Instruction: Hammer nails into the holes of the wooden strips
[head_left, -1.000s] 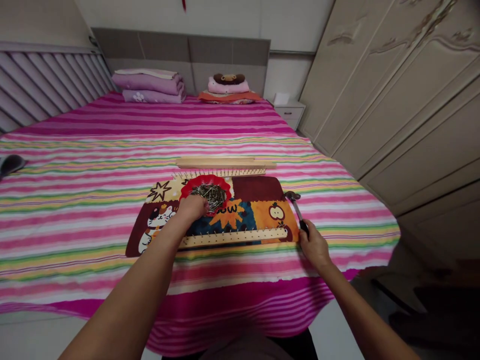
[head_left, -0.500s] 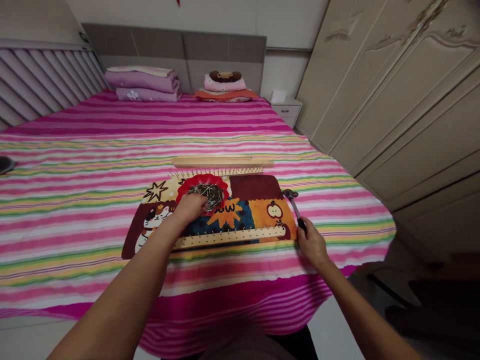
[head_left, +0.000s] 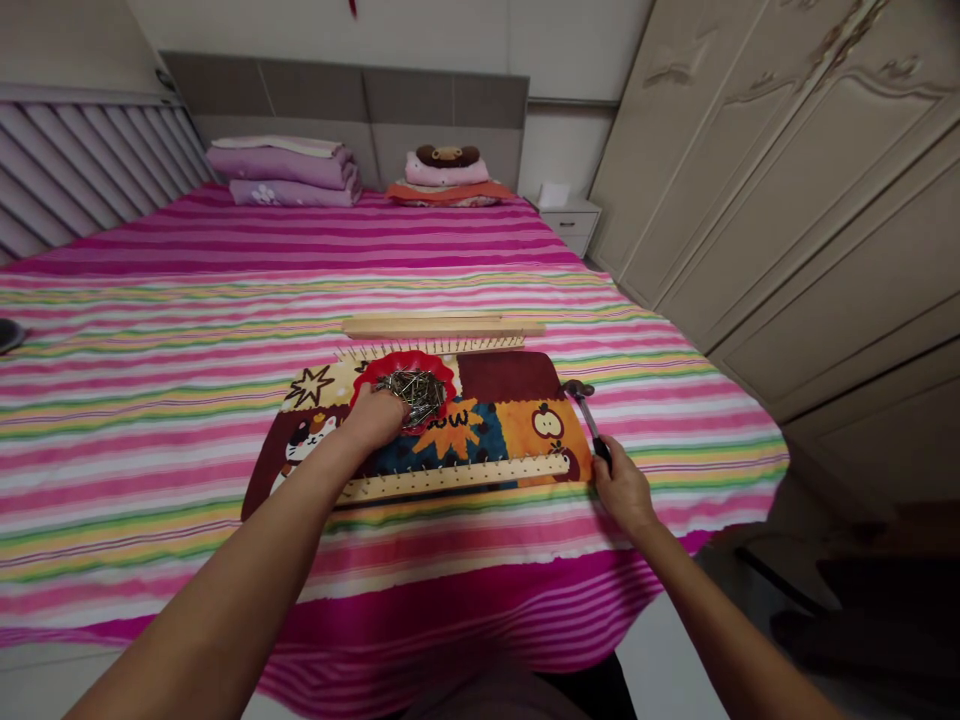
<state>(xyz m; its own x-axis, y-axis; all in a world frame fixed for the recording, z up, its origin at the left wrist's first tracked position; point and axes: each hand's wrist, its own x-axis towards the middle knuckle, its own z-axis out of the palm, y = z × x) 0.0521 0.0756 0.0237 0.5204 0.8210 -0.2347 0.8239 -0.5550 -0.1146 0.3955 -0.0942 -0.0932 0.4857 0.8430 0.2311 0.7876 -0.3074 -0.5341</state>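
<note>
Red bowl point(head_left: 406, 361) (scalloped) holds many nails point(head_left: 424, 394)

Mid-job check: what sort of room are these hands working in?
Most likely a bedroom: a broad bed with a striped cover, a grey headboard at its far end, and folded bedding stacked in front of that.

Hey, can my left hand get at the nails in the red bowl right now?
Yes, it looks that way. Your left hand is at the near side of the red bowl, fingers down by the nails. Nothing covers the bowl's top, and the hammer is well aside in your right hand.
</note>
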